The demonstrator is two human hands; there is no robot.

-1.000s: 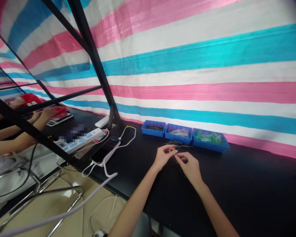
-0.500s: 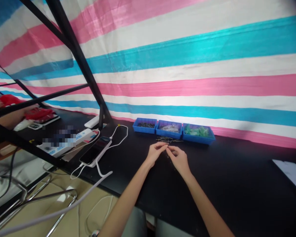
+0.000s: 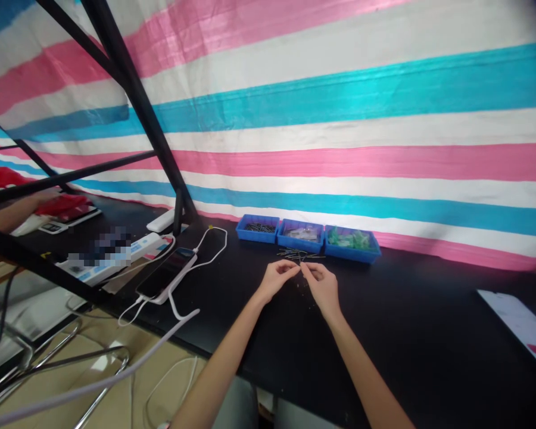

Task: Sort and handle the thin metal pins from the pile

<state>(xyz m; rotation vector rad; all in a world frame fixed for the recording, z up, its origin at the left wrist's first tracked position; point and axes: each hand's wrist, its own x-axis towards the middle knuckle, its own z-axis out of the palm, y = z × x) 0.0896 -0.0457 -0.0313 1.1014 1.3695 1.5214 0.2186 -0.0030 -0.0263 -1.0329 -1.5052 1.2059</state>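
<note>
My left hand point(image 3: 276, 279) and my right hand point(image 3: 323, 286) meet at their fingertips above the black table, each closed in a pinch. Whatever lies between the fingers is too small to make out. Just beyond the fingertips is a loose pile of thin, dark, screw-like pins point(image 3: 295, 254). Behind it stand three blue bins in a row. The left bin point(image 3: 255, 236) holds similar dark pins, the middle bin point(image 3: 298, 243) clear plastic pieces, and the right bin point(image 3: 352, 255) green plastic pieces.
Left of my hands, a phone point(image 3: 167, 274) lies on a white power bank with cables. Beyond it are a power strip point(image 3: 145, 247) and a black metal frame point(image 3: 145, 113). Another person's arm point(image 3: 15, 213) reaches by a red bag. At right lies a white sheet point(image 3: 513, 319).
The view has shifted slightly, so the bins and phone sit a little further left. My hands keep their fingertip-to-fingertip pinch. At far left the other person's arm has moved.
</note>
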